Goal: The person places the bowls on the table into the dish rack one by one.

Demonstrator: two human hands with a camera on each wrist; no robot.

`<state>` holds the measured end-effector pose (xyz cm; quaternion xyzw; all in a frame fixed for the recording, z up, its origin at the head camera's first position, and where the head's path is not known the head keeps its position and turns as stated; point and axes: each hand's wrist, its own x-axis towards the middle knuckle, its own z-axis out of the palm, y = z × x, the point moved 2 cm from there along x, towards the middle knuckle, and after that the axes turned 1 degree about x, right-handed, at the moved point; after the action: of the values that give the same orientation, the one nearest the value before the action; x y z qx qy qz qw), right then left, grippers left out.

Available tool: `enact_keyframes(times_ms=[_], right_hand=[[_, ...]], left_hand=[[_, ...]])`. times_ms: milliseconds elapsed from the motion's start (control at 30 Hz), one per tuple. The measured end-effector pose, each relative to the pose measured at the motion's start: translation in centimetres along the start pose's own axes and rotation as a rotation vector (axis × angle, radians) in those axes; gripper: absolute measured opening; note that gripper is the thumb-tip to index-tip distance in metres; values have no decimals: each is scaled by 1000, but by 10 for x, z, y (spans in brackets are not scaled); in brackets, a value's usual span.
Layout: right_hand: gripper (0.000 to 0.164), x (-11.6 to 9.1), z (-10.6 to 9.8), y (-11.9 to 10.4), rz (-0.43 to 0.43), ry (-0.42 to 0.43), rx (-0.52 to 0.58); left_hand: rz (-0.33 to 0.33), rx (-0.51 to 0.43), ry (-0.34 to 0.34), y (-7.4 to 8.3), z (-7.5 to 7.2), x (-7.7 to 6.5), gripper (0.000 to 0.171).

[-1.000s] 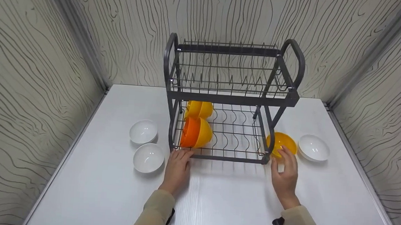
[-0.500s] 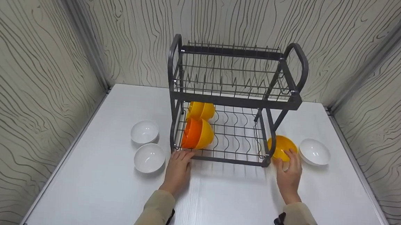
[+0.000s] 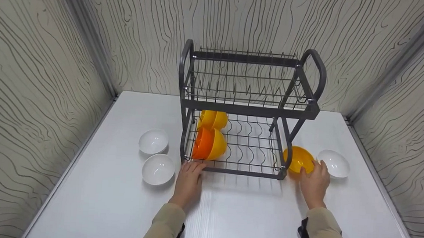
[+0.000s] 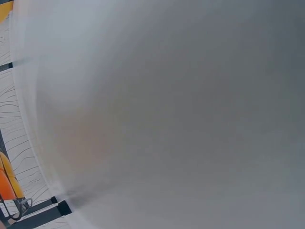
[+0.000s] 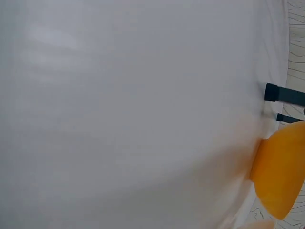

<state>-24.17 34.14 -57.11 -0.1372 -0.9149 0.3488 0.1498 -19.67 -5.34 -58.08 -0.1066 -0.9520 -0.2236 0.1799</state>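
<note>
A dark two-tier dish rack [image 3: 249, 109] stands mid-table. My left hand [image 3: 188, 182] holds its front rail at the left corner, fingers over the bar. On the lower tier's left side, an orange bowl [image 3: 202, 144] and a yellow bowl [image 3: 219, 145] stand on edge, with yellow bowls [image 3: 212, 118] behind. My right hand [image 3: 315, 182] is at the front right rim of a yellow-orange bowl [image 3: 298, 157] beside the rack, thumb and fingers apart. That bowl fills the edge of the right wrist view. Just right of it sits a white bowl [image 3: 334, 164], close to my fingertips.
Two white bowls [image 3: 154, 141] [image 3: 158, 169] sit left of the rack on the white table [image 3: 243, 216]. The rack's upper tier [image 3: 247, 88] has wire dividers and raised side handles. Wood-grain panels [image 3: 247, 18] enclose the table at the back and sides.
My right hand has moved rightward from over the yellow-orange bowl to its right rim, nearer the white bowl. The bowls and my left hand keep their places; the view has shifted slightly.
</note>
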Motion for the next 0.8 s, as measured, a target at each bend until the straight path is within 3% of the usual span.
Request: enact_keyframes(times_ms=[367, 633, 800], right_hand=[[55, 15, -11, 25, 7, -11, -107], [55, 26, -13, 36, 16, -99, -198], [46, 27, -13, 41, 27, -139, -269]], left_hand=[[16, 27, 16, -1, 0, 1, 30], [16, 32, 4, 0, -1, 3, 31], [12, 31, 2, 0, 0, 2, 32]])
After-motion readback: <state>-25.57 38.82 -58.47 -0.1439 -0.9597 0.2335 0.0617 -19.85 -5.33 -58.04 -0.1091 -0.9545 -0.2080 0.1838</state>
